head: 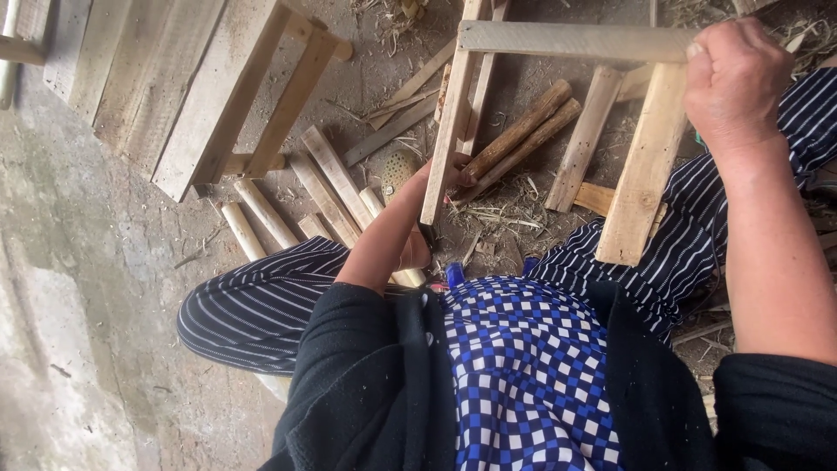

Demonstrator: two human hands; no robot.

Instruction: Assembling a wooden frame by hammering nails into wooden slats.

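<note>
**Upper centre: wooden frame held at two points**

Across the upper centre and right of the frame, a three-sided wooden frame (571,40) stands over the dirt floor (78,288): top rail level, one leg slanting down at centre, a wider leg at right. Right hand (734,83), upper right, has its grip closed over the corner where rail meets wide leg. Left hand (445,179), centre, is at the lower end of the slanting leg; fingers mostly hidden behind the wood, so whether its grip is closed cannot be told.

Open room: bare floor along the left edge and lower left. Between the frame's legs lie two round sticks (519,139) and loose straw. Short cut slats (327,183) crowd the floor left of the left hand; a plank panel (166,78) fills the upper left, cut off by the frame's edge.

Hidden: a dark object below the slanting leg's foot, too small to identify. Striped trousers (253,301) and checked apron (523,375) cover the lower frame.
</note>
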